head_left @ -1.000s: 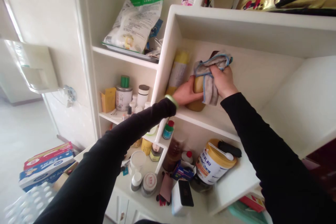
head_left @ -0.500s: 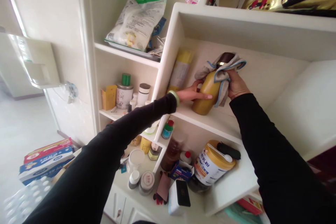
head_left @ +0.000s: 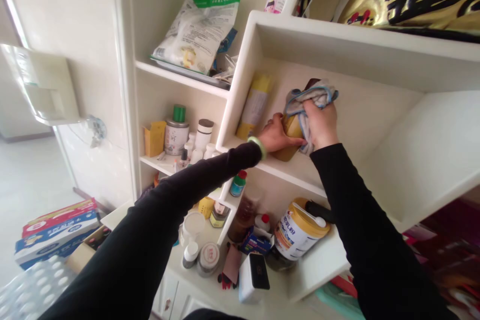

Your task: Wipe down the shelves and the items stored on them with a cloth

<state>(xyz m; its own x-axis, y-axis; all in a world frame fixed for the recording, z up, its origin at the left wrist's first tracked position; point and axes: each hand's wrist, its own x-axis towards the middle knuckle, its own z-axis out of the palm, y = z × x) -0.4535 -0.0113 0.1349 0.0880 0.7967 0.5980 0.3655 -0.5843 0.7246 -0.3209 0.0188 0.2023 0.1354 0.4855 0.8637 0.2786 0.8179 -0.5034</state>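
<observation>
White shelving point(head_left: 240, 60) covers the wall here. The step in hand looks like wiping down a bottle point(head_left: 291, 129). It stands near the front edge of the middle shelf point(head_left: 300, 176), toward its left end, just beside a yellow pack point(head_left: 255, 105). The left hand point(head_left: 275, 135) is curled around the lower body, fingers closed on it. The right hand point(head_left: 322, 122) is clenched on a grey cloth point(head_left: 311, 96) pressed over the neck and cap. I'd guess more rubbing needs that left grip firm so nothing tips off the edge. Half a second back the bottle was leaning, its dark cap showing, and the left fingers lay flat. Now it's straighter and the cap is mostly covered.
</observation>
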